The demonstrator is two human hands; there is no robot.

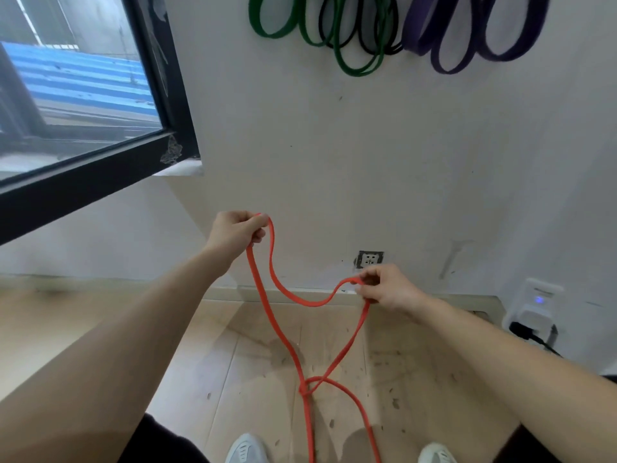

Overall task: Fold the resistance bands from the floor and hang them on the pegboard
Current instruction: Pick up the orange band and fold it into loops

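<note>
Left hand, centre frame: fist gripped round one bend of the orange band, held higher. Right hand, lower and to the right: fingertips pinch a second bend. Short slack sag of band between the two hands.

Below the hands two strands drop to lower centre, where they cross or twist over each other. Can't tell if that's a real knot. From there the band runs on out of the bottom edge between the shoes, so I can't see whether its tail is off the floor.

Progress, my read: green bands and purple bands already hang at the top of the frame, on the wall. Their pegs are cut off by the top edge. The orange one is picked up and its fold just started; not yet doubled neatly, not hung. Left to do: clear the twist, gather the loops, lift to a peg. No other bands show on the floor.

Around: window upper left, wall outlet just behind the right hand, white plug-in unit with a cable at right edge. Nothing blocks the path up; the twist is the main snag.
</note>
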